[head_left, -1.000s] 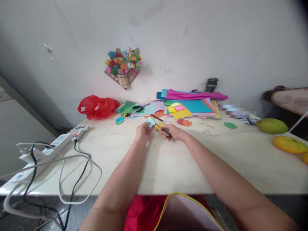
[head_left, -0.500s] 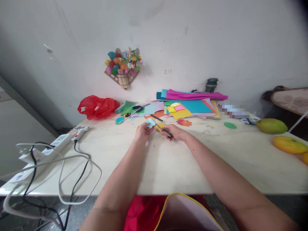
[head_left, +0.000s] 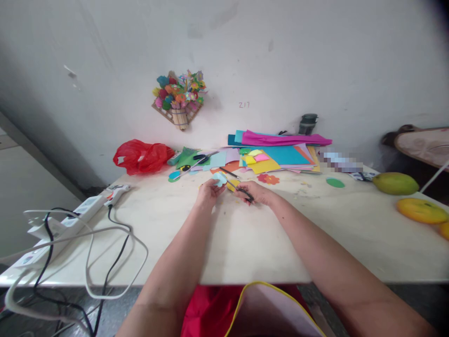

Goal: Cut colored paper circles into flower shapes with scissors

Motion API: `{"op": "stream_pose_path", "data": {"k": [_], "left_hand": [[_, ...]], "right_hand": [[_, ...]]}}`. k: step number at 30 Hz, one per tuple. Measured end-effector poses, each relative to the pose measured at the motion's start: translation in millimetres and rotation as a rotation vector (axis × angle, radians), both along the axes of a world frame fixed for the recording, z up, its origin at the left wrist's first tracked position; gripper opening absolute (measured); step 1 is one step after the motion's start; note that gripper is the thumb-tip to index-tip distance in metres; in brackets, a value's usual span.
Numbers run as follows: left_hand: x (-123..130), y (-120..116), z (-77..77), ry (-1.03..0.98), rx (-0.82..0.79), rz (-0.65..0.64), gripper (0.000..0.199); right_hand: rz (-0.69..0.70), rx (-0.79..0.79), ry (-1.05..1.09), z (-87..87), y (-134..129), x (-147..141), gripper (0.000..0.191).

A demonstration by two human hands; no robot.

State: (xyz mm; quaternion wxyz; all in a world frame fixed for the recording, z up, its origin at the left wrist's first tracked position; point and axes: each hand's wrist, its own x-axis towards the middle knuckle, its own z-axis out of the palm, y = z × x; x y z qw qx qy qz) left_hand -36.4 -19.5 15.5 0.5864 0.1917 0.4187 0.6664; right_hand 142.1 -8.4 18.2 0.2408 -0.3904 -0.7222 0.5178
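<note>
My left hand pinches a small light blue paper piece with a scalloped edge. In my right hand is a pair of scissors with black handles, the blades pointing left toward the paper's edge. Whether the blades touch the paper I cannot tell. Under the scissors lies a yellow paper piece. A dark pen-like stick rests just behind both hands. To the right are red and orange flower-shaped cutouts, and farther right a green oval of paper.
Coloured sheets are stacked at the back, beside a red plastic bag and a second pair of scissors. A power strip with loose cables lies left. Mangoes sit right. A paper-flower basket hangs on the wall.
Almost nothing differs. The light blue paper is turned very slightly in my left hand, while the scissors stay in about the same place.
</note>
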Motion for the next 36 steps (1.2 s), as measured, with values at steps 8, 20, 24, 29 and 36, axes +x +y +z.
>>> {"op": "stream_pose_path", "data": {"k": [8, 20, 24, 29, 36], "left_hand": [[-0.6, 0.6, -1.9, 0.025, 0.005, -0.001, 0.018], [6.0, -1.0, 0.0, 0.004, -0.002, 0.031, 0.018], [8.0, -2.2, -0.1, -0.029, 0.000, 0.069, 0.014], [6.6, -1.2, -2.4, -0.024, 0.032, 0.088, 0.013], [20.6, -0.8, -9.8, 0.018, 0.094, 0.097, 0.010]], "right_hand": [[-0.014, -0.001, -0.007, 2.0, -2.1, -1.0, 0.022], [0.028, 0.029, 0.022, -8.8, 5.7, -1.6, 0.028], [0.059, 0.016, 0.029, -3.4, 4.5, 5.5, 0.031], [-0.033, -0.022, 0.127, -3.7, 11.1, 14.4, 0.027], [-0.300, -0.047, 0.481, -2.7, 9.5, -4.2, 0.038]]}}
